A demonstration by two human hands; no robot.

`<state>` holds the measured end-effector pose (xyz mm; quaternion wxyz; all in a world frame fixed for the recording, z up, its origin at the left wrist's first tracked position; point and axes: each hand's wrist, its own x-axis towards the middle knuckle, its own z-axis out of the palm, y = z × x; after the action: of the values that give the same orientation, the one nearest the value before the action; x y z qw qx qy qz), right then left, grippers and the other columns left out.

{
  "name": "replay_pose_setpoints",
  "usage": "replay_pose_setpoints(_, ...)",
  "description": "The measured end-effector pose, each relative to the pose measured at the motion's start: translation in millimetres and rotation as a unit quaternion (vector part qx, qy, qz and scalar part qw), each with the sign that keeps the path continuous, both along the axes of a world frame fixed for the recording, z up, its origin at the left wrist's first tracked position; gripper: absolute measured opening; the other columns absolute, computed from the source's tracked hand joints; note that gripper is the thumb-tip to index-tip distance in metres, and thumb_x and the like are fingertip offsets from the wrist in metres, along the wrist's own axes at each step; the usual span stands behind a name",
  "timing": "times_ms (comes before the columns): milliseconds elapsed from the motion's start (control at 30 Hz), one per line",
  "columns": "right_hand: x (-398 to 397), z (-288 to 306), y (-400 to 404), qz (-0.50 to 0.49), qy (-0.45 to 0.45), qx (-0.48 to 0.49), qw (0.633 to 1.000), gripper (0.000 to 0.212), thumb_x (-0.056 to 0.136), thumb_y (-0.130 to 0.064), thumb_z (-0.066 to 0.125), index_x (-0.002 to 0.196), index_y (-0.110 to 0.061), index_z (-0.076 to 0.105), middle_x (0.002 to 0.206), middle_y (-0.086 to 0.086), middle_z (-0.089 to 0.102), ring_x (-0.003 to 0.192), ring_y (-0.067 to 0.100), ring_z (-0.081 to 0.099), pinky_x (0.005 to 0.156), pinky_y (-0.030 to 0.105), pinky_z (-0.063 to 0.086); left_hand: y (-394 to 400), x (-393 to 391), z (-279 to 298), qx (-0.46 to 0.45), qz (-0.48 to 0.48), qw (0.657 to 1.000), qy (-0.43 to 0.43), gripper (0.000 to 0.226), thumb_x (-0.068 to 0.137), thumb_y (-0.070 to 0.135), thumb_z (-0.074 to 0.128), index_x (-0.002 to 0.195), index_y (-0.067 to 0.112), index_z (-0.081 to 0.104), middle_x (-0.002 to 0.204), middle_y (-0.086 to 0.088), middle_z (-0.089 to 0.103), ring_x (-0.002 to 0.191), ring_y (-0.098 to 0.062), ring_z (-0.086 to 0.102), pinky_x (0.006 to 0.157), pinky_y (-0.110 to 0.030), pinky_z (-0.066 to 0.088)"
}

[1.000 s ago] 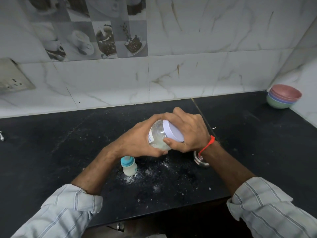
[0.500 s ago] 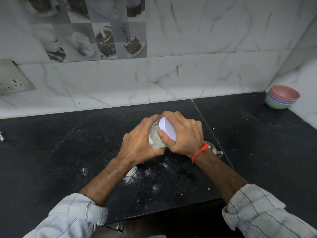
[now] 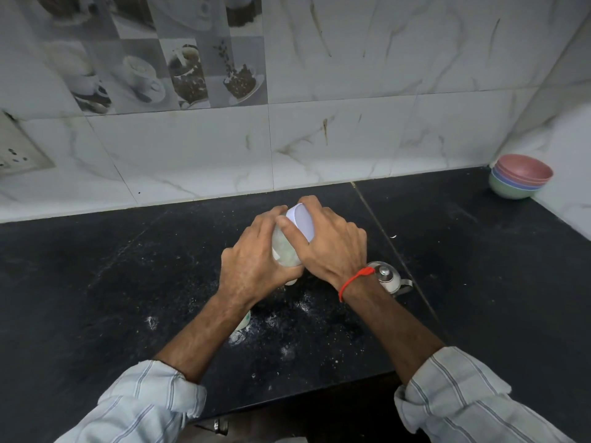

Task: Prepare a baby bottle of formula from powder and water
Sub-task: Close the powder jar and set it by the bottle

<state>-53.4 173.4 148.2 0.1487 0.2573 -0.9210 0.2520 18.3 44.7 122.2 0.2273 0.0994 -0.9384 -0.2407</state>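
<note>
Wall socket [image 3: 19, 155] is sitting far left on the marble-look tiles, w/ coffee-cup picture tiles [image 3: 166, 62] above it. Black countertop [image 3: 96, 282] is carrying white powder spill [image 3: 238, 337] scattered approx mid-front. Left hand [image 3: 252, 266] is wrapping round the clear jar [image 3: 283, 251], fingers curled on its body from the left; jar is tilting, lid end up and away, held above the counter. Under the left forearm a small bottle [image 3: 244, 321] is peeking out, mostly hidden, standing in the powder. Right hand [image 3: 326, 247] is clamping over the jar's white lid [image 3: 302, 222], thumb on the near edge, fingers over the top; both hands touching across the jar. Red thread [image 3: 353, 281] is circling the right wrist. Just beside that wrist a small steel pot [image 3: 388, 278] w/ knob lid is resting on the counter. Far right corner, stacked bowls [image 3: 519, 177], pink on top, are sitting vs the wall.
</note>
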Motion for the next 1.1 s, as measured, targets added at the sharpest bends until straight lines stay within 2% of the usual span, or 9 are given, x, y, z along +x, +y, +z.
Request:
replay_pose_setpoints(200,-5,12,1,0.1,-0.144,-0.188,0.967,0.069,0.091,-0.079,0.017,0.145,-0.045,0.043,0.134,-0.011,0.061,0.12,0.018,0.063,0.102,0.047,0.049,-23,-9,6,0.194,-0.015,0.981,0.027,0.114,0.059,0.08,0.08,0.152,0.038,0.029,0.147,0.009,0.058,0.125,-0.015,0.063,0.102,-0.041,0.055)
replay_pose_setpoints(300,-10,10,0,0.131,-0.158,-0.306,0.93,0.053,0.101,-0.064,0.033,0.145,-0.038,0.049,0.1,-0.01,0.065,0.082,0.0,0.059,0.084,0.03,0.051,-38,-16,5,0.279,-0.017,0.957,0.083,0.114,0.065,0.071,0.079,0.156,0.029,0.025,0.149,0.002,0.053,0.129,-0.015,0.058,0.105,-0.022,0.049)
replay_pose_setpoints(433,-16,-4,15,0.101,-0.167,-0.333,0.922,0.034,0.105,-0.034,0.055,0.139,-0.029,0.056,0.078,-0.004,0.061,0.063,0.015,0.055,0.066,0.025,0.05,-74,-25,-7,0.309,0.007,0.948,0.082,0.107,0.065,0.067,0.085,0.149,0.046,0.022,0.152,0.001,0.045,0.142,-0.025,0.046,0.118,-0.049,0.044)
replay_pose_setpoints(533,-18,-35,24,0.061,-0.193,-0.302,0.932,0.029,0.1,-0.023,0.064,0.129,-0.024,0.064,0.068,-0.016,0.055,0.057,0.0,0.049,0.063,0.015,0.043,-103,-25,-26,0.328,0.053,0.942,0.044,0.111,0.071,0.047,0.094,0.154,0.029,0.022,0.153,-0.004,0.045,0.138,-0.025,0.05,0.116,-0.046,0.046)
replay_pose_setpoints(633,-3,-76,9,0.097,-0.249,-0.202,0.942,0.035,0.092,-0.033,0.074,0.126,-0.03,0.065,0.079,-0.014,0.06,0.064,-0.003,0.053,0.07,0.026,0.048,-127,-21,-61,0.34,0.1,0.935,-0.028,0.111,0.075,0.028,0.094,0.155,0.015,0.019,0.156,-0.01,0.042,0.139,-0.029,0.048,0.116,-0.046,0.045)
replay_pose_setpoints(767,30,-122,-32,0.182,-0.319,0.013,0.93,0.094,0.082,-0.06,0.074,0.158,-0.042,0.021,0.147,-0.004,0.045,0.129,0.01,0.05,0.105,0.045,0.048,-138,-9,-107,0.362,0.125,0.919,-0.09,0.109,0.069,0.026,0.098,0.151,0.01,0.027,0.148,-0.01,0.05,0.134,-0.027,0.054,0.111,-0.047,0.05)
replay_pose_setpoints(833,40,-137,-50,0.189,-0.316,0.034,0.929,0.107,0.08,-0.058,0.076,0.161,-0.038,0.01,0.157,-0.001,0.034,0.145,0.022,0.036,0.114,0.048,0.04,-138,-2,-121,0.364,0.125,0.917,-0.104,0.107,0.068,0.028,0.098,0.149,0.01,0.031,0.145,-0.009,0.053,0.13,-0.027,0.057,0.105,-0.044,0.053)
replay_pose_setpoints(1000,49,-158,-70,0.182,-0.292,0.028,0.939,0.079,0.086,-0.043,0.074,0.152,-0.032,0.032,0.151,0.0,0.048,0.134,0.03,0.046,0.109,0.049,0.042,-137,14,-136,0.363,0.091,0.92,-0.12,0.109,0.066,0.035,0.098,0.152,0.015,0.034,0.145,-0.002,0.053,0.126,-0.02,0.057,0.102,-0.039,0.052)
replay_pose_setpoints(1100,48,-162,-65,0.17,-0.266,0.016,0.949,0.063,0.087,-0.041,0.071,0.142,-0.03,0.041,0.141,-0.001,0.058,0.127,0.028,0.054,0.103,0.047,0.046,-136,18,-139,0.343,0.09,0.927,-0.124,0.121,0.054,0.063,0.096,0.152,0.025,0.035,0.148,0.001,0.054,0.131,-0.021,0.055,0.108,-0.046,0.051)
